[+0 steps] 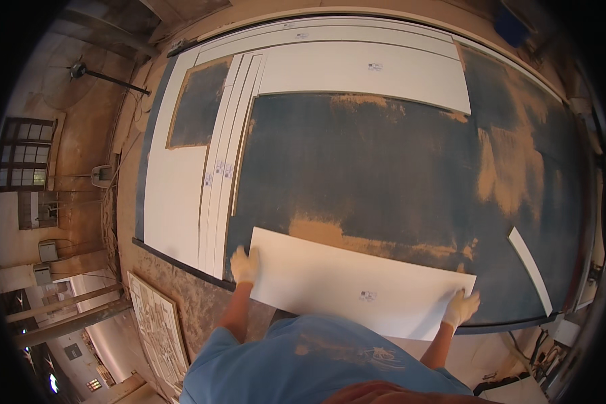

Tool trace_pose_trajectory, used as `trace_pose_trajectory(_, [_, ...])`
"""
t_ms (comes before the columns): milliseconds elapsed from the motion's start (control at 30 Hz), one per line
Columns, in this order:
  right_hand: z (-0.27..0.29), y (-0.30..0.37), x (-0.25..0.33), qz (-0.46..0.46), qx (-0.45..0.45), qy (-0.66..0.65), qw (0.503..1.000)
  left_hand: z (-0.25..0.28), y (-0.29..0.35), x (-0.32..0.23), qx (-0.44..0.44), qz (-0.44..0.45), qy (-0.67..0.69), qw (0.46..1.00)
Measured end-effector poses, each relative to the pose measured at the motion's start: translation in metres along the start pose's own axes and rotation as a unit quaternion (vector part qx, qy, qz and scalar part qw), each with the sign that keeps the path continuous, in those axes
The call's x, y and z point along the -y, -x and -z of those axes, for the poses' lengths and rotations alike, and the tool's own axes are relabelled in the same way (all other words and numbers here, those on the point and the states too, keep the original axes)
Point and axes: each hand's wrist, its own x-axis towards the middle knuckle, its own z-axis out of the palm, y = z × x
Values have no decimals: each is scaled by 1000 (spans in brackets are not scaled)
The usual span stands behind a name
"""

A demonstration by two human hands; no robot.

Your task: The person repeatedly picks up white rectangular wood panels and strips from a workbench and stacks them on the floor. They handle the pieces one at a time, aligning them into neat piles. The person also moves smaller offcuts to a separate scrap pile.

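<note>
A wide white panel (343, 279) with a small printed label lies across the near edge of the dark table, partly jutting over it toward my body. My left hand (244, 265), in a pale glove, grips the panel's left end. At the opposite end, my right hand (460, 308), gloved the same way, holds the right edge with its thumb side over the top face. The fingers under the panel are hidden. Right of it, a narrow white strip (530, 269) rests slantwise on the table.
The dark tabletop (357, 161) carries patches of tan sawdust (505, 168). Long white strips (215, 161) line its left side, and a larger white board (377, 67) lies along the far side. A frame with wood offcuts (156, 313) leans at the lower left. Cables (518, 347) hang near the right corner.
</note>
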Motion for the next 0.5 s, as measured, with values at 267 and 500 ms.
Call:
trace_pose_trajectory(267, [-81, -259, 370, 403, -202, -110, 886, 65, -290, -322, -169, -282, 173, 929])
trace_pose_trajectory(500, [-97, -369, 555, 280, -103, -39, 954, 72, -418, -433, -219, -200, -26, 955])
